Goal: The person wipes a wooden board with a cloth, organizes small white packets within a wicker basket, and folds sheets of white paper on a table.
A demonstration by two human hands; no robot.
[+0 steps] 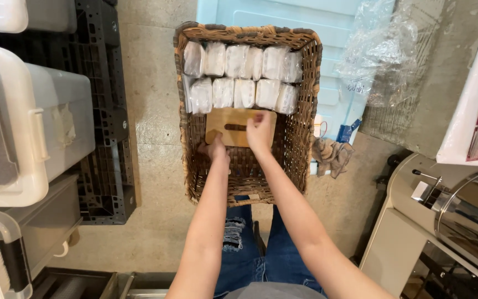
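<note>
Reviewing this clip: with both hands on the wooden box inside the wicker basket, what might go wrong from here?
1. The flat wooden slotted box sits tight against the clear-wrapped white packets; pushing it further may crush or topple that row.
2. The right hand pinches only its top edge and the left hand its lower corner, so it might slip.
3. The brown woven wicker basket looks frayed; knuckles could snag.

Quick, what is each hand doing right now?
Left hand: closed on the wooden box, at its lower left corner.
Right hand: fingers curled on the box's top.

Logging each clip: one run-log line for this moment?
left hand: on box | right hand: on box | box: in basket | packs: two rows behind
</note>
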